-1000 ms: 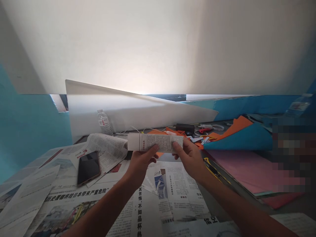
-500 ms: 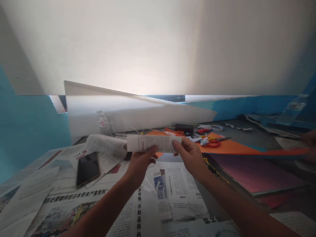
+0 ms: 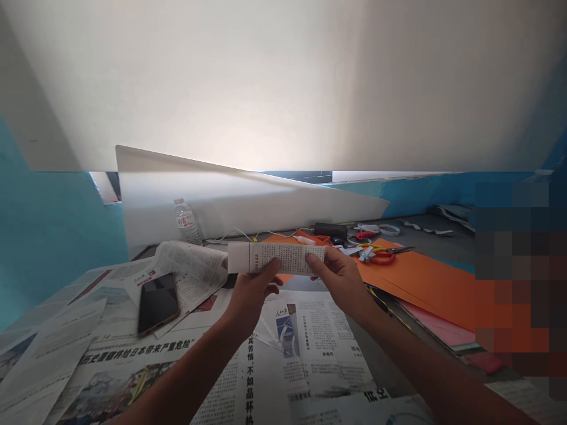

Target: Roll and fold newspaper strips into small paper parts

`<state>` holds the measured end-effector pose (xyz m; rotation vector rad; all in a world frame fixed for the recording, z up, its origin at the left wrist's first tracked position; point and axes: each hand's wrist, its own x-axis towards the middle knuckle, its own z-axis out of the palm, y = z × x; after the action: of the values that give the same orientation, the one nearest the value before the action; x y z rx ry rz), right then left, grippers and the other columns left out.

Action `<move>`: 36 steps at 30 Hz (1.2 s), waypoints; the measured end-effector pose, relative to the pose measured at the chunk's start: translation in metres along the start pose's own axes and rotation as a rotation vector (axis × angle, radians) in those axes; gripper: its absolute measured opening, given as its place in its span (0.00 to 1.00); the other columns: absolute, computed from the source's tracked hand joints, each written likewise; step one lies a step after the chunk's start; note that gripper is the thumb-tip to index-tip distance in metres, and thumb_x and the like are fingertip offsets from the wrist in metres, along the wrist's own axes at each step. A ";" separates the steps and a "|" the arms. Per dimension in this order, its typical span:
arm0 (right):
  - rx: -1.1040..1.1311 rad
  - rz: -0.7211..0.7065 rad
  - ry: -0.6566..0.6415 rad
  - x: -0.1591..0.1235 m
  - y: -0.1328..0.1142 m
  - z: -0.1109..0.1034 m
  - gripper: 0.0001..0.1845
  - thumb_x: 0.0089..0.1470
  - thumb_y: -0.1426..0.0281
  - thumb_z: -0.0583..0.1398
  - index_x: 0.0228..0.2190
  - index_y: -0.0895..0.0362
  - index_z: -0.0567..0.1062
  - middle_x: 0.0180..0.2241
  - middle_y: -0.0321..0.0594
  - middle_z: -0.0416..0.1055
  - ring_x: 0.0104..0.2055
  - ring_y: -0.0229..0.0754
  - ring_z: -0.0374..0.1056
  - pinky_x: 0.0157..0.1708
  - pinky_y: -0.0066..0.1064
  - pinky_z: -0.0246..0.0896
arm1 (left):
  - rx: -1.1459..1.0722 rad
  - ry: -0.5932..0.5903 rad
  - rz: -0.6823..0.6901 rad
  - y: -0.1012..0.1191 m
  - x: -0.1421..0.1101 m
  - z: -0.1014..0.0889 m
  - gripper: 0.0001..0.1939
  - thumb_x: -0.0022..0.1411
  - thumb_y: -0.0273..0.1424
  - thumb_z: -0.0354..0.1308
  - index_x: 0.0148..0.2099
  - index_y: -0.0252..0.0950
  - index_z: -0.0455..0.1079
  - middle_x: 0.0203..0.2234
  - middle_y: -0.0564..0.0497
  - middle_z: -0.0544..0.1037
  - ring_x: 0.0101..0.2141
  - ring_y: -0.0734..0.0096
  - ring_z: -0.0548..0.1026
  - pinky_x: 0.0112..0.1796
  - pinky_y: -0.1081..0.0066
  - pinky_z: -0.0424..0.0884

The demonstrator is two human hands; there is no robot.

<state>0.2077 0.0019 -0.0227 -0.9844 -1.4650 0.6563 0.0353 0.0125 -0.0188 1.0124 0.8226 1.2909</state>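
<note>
A folded strip of newspaper (image 3: pixel 290 258) with printed columns and a blank left end is held level above the table. My left hand (image 3: pixel 254 295) pinches its lower edge left of the middle, thumb on the front. Near the strip's right end, my right hand (image 3: pixel 341 274) grips it between thumb and fingers. The fingers behind the strip are partly hidden. Beneath both hands lie spread newspaper sheets (image 3: pixel 230 366).
A phone (image 3: pixel 158 304) lies on the newspaper at left, with a water bottle (image 3: pixel 186 221) behind. Scissors (image 3: pixel 383 255) and cables rest on orange paper (image 3: pixel 416 277) at right. A white board (image 3: pixel 221 195) leans at the back. The far right is pixelated.
My hands and the strip have hardly moved. At right, the orange paper has shifted down over the pink sheets, and a blurred hand there gives way to a pixelated patch.
</note>
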 end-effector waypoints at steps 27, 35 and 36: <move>-0.237 -0.052 -0.634 -0.009 -0.014 -0.001 0.09 0.55 0.65 0.61 0.28 0.55 0.79 0.24 0.34 0.73 0.27 0.38 0.66 0.26 0.27 0.60 | 0.706 -0.848 -0.181 0.044 -0.001 -0.029 0.17 0.57 0.38 0.64 0.49 0.39 0.76 0.40 0.44 0.80 0.43 0.57 0.76 0.40 0.66 0.70; -0.153 0.073 -0.522 0.000 -0.004 -0.010 0.15 0.58 0.60 0.59 0.27 0.58 0.73 0.24 0.36 0.70 0.26 0.37 0.64 0.24 0.27 0.56 | 0.199 -0.821 -0.492 0.008 0.000 -0.022 0.16 0.60 0.40 0.60 0.43 0.32 0.74 0.39 0.39 0.79 0.34 0.60 0.79 0.39 0.61 0.72; -0.101 0.080 -0.503 0.002 -0.002 -0.011 0.17 0.58 0.58 0.59 0.26 0.58 0.72 0.23 0.36 0.68 0.25 0.36 0.63 0.24 0.28 0.55 | 0.128 -0.807 -0.487 0.008 0.001 -0.022 0.16 0.60 0.39 0.60 0.44 0.32 0.73 0.38 0.39 0.79 0.33 0.60 0.79 0.39 0.61 0.72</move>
<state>0.2178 0.0007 -0.0185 -1.0022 -1.9197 0.9427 0.0118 0.0160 -0.0195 1.2099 0.4699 0.3499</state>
